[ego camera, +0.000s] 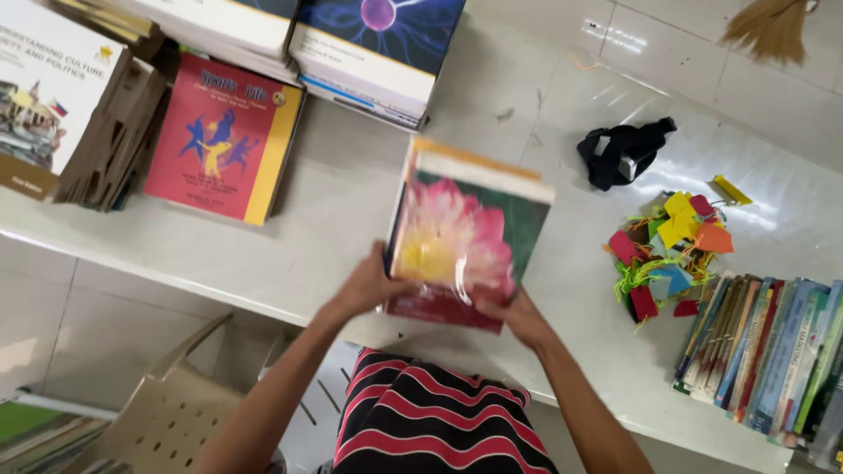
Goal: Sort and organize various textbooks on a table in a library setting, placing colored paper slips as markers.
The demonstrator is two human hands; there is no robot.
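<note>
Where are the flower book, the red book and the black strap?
flower book (457,237), head view, pink flower on cover.
red book (219,136), head view, cover middle.
black strap (625,151), head view, its middle.

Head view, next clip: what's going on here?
A person seated at a white table grips a small stack of books, the top one with a pink flower cover, left hand and right hand at its near edge. A red book lies to the left; a row of books and coloured paper scraps sit to the right.
</note>
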